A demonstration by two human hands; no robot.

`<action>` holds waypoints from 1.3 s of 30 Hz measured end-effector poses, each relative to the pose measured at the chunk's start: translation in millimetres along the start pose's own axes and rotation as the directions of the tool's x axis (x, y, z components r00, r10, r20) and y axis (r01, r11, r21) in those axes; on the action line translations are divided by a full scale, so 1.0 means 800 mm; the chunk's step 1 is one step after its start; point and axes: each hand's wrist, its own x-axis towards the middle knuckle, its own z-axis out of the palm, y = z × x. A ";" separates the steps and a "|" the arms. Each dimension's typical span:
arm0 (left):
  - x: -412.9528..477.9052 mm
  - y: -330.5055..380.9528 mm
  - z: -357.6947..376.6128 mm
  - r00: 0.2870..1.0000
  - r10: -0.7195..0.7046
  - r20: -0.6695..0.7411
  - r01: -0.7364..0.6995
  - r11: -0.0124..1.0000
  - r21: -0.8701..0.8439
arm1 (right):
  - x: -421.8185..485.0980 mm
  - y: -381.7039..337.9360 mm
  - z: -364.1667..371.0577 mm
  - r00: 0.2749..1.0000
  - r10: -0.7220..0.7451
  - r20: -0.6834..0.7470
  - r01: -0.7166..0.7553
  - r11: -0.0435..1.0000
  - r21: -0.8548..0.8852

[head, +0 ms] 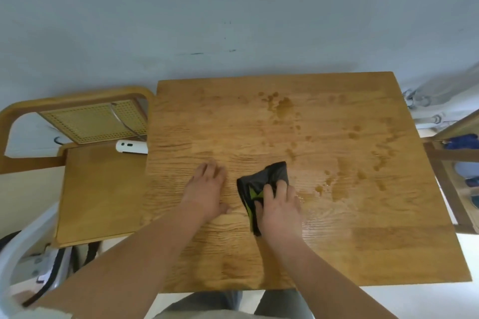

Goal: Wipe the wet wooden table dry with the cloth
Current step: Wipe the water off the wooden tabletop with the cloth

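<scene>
Right grip (pixel 280 204) is down on the cloth (pixel 267 176), fingers curled over its near edge and pinning it to the worktop (pixel 363 241). The cloth's dark w/ a yellow-green mark, bunched up, sitting approx mid-worktop and a touch toward 6 o'clock. Most of it pokes out at 11 o'clock from the knuckles.

Left grip (pixel 207 189) sits at 9 o'clock of the cloth, just beside it but not touching. Palm flat on the wood, fingers fairly straight, holding nothing.

Now outward. There's a glossy wet film (pixel 331 189) right at 3 o'clock of the right grip, w/ small drops in it. A bigger puddle (pixel 283 106) lies at 12 o'clock, near the far edge, and scattered drops (pixel 355 132) are out at 2 o'clock. The wood under and left of the left grip looks matte.

Off the worktop at 9 o'clock is a wooden chair (pixel 98 189) w/ a cane back, plus a white gadget (pixel 131 147) on the seat, tucked against the worktop's edge. At 3 o'clock there's a wooden frame (pixel 440 163), contents too blurry to call. Pale wall (pixel 233 8) at 12 o'clock.
</scene>
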 end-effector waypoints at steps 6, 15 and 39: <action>0.005 0.001 -0.009 1.000 0.012 0.018 -0.012 1.000 0.013 | -0.011 0.040 0.012 0.957 -0.290 -0.009 0.290 0.957 -0.015; 0.008 0.001 -0.004 0.999 0.017 0.040 -0.018 0.999 0.044 | 0.071 0.032 -0.031 0.947 0.315 -0.060 -0.316 0.949 -0.003; 0.009 0.017 -0.013 0.989 -0.082 0.126 0.065 0.989 0.132 | -0.044 0.053 0.005 0.993 0.114 0.023 -0.116 0.977 0.181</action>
